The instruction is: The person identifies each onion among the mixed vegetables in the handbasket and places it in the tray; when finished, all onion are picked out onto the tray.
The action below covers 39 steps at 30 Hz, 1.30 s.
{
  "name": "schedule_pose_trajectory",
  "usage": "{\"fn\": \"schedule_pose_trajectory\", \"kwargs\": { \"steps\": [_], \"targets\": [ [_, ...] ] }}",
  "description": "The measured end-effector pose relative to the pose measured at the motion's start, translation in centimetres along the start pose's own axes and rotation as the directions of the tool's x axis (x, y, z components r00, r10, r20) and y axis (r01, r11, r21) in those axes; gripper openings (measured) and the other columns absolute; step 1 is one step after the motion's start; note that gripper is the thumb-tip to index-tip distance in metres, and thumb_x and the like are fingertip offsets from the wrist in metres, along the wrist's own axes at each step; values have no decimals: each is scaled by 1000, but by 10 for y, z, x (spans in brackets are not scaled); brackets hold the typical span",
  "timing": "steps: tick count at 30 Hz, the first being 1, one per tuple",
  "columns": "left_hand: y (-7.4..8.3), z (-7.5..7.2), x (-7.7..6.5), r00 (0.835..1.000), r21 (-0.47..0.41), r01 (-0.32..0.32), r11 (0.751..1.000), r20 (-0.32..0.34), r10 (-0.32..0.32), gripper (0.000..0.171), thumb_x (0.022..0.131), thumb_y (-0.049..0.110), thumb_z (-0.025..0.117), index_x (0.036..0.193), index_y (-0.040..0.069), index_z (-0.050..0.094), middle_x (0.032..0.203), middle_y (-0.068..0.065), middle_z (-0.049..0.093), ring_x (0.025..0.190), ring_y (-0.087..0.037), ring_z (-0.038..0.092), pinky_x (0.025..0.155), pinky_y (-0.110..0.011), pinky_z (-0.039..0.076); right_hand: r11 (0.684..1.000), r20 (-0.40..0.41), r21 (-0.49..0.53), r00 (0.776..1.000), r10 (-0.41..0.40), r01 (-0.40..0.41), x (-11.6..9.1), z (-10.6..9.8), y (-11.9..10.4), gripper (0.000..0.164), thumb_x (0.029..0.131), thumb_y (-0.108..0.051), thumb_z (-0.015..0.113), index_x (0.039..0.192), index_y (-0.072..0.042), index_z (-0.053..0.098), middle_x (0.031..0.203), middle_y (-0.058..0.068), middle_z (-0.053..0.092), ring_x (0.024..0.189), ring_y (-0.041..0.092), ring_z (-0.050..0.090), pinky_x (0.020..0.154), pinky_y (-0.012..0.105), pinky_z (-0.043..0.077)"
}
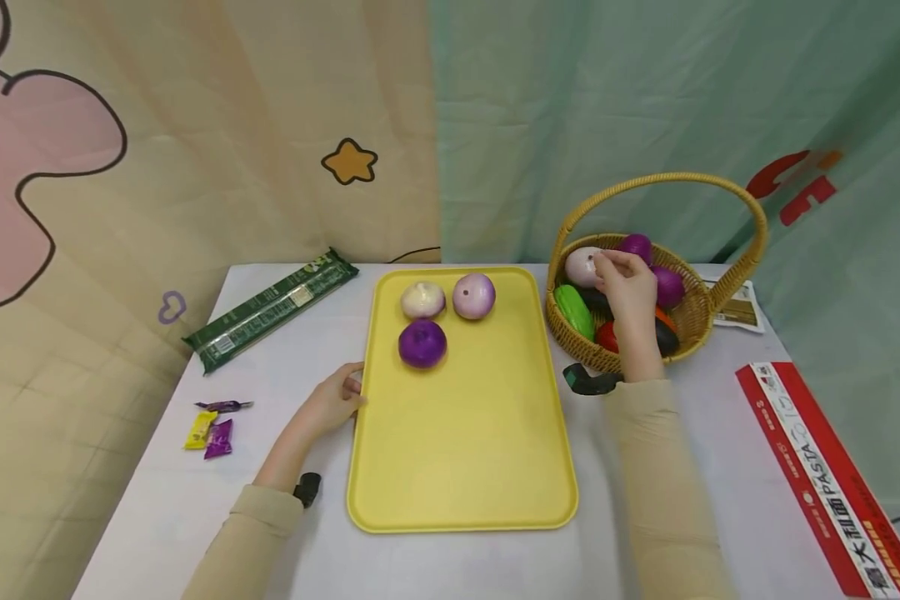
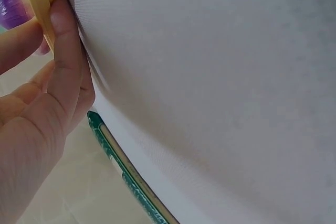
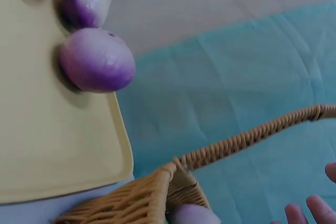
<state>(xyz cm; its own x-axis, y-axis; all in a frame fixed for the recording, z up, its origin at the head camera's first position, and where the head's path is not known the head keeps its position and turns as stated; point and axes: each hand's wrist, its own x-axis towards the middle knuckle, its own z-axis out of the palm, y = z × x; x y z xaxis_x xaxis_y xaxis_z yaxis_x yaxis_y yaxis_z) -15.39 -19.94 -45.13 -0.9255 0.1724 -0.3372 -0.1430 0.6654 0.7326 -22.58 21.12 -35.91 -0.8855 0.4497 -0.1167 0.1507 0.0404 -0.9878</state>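
Observation:
My left hand [image 1: 333, 402] grips the left rim of a yellow tray [image 1: 465, 442]; in the left wrist view, the thumb and fingers [image 2: 65, 61] pinch that rim from both sides. Three onion-like vegetables stand at the tray's far end: a whitish one [image 1: 423, 300], a pale purple one [image 1: 474, 296] and a dark purple one [image 1: 422, 343]. Over a wicker basket [image 1: 693, 321] is my right hand [image 1: 630, 287], its fingertips overlapping a pale onion [image 1: 581, 267] in the head view. The right wrist view shows those fingers [image 3: 319, 209] spread, apart from the pale onion [image 3: 195, 215].
Also in the basket are a green vegetable [image 1: 573, 310], purple onions [image 1: 668, 287] and dark and red pieces. Its tall handle [image 1: 660, 177] arches above. A green packet [image 1: 270, 312] and small wrapped candies [image 1: 219, 439] lie left; a red pasta box [image 1: 825, 475] lies right.

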Motion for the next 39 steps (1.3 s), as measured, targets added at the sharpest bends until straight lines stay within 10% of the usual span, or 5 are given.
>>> {"fn": "schedule_pose_trajectory", "kwargs": {
  "steps": [10,20,27,39],
  "targets": [
    [-5,2,0,1000,-9,-2,1000,-7,2,57,95,-1,55,148,-2,35,111,-21,56,92,-23,61,73,-31,56,969,-15,24,969,245,-245,32,4,22,80,92,-37,66,155,-9,26,161,8,26,142,20,37,115,35,37],
    [-3,3,-1,1000,-19,4,1000,-3,-4,57,95,-1,55,148,-1,36,110,-20,55,93,-23,60,73,-31,56,962,-72,24,959,275,-273,49,17,34,79,91,-33,65,153,-2,27,157,11,30,136,22,43,109,33,45],
    [-3,2,-2,1000,-11,9,1000,-9,-9,57,95,-1,55,148,-2,35,111,-21,55,93,-24,60,73,-31,56,961,-161,-57,952,259,-271,51,22,35,63,88,-38,66,136,1,50,148,14,36,84,11,51,84,23,51],
    [-2,1,-1,1000,21,-8,1000,-15,9,57,95,-1,55,148,-4,35,110,-21,55,93,-25,60,74,-31,54,967,-90,31,963,254,-252,43,21,30,77,91,-31,67,149,-5,23,155,12,28,134,22,43,106,26,46]
  ]
}}
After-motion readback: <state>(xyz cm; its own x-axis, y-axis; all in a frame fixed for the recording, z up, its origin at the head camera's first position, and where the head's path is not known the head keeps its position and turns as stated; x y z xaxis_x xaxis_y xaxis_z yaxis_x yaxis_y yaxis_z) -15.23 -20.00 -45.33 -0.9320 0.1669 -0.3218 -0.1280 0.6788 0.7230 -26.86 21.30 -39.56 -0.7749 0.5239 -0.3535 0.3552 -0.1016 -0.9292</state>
